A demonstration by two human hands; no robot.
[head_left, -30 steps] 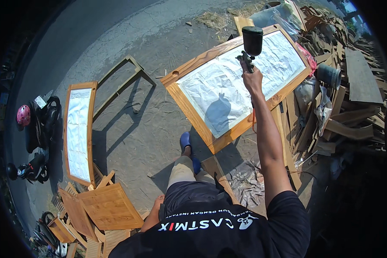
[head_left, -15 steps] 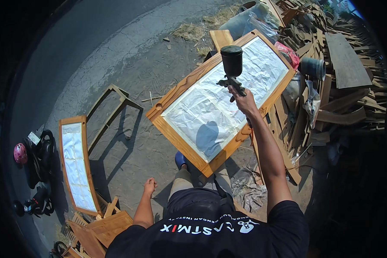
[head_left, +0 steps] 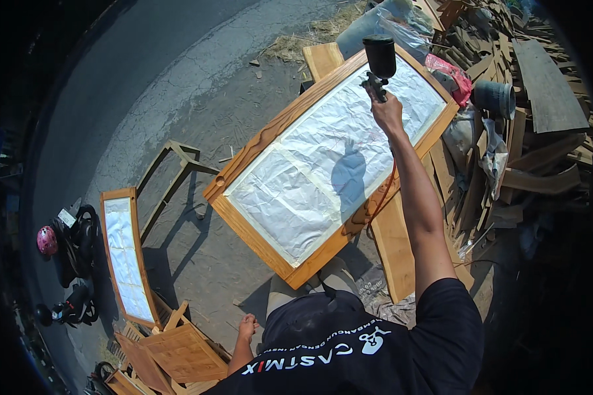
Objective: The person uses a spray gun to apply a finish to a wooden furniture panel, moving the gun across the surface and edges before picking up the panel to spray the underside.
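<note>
My right hand (head_left: 387, 110) is wrapped round the handle of a spray gun (head_left: 380, 58) with a dark cup on top. It is held over the far part of a wooden framed panel (head_left: 263, 245), tilted in front of me. White crinkled masking paper (head_left: 303, 191) covers the panel's middle, leaving the brown frame bare. A reddish hose (head_left: 387, 197) runs down from beneath the gun past my forearm. The gun's shadow falls on the paper. Low at my left side hangs my left hand (head_left: 248, 326), its fingers loosely curled and nothing visible in them.
To the left stand a second papered frame (head_left: 137, 250) and a wooden stand (head_left: 171, 178). Wooden panels (head_left: 184, 352) lie near lower left, by a parked motorbike (head_left: 79, 243). Scrap wood (head_left: 487, 59) is heaped at right with a grey bucket (head_left: 494, 99). A board (head_left: 394, 250) lies beneath the panel.
My right hand has carried the spray gun farther away and slightly right over the panel. The view has shifted, and my left hand now appears lower, closer to my body.
</note>
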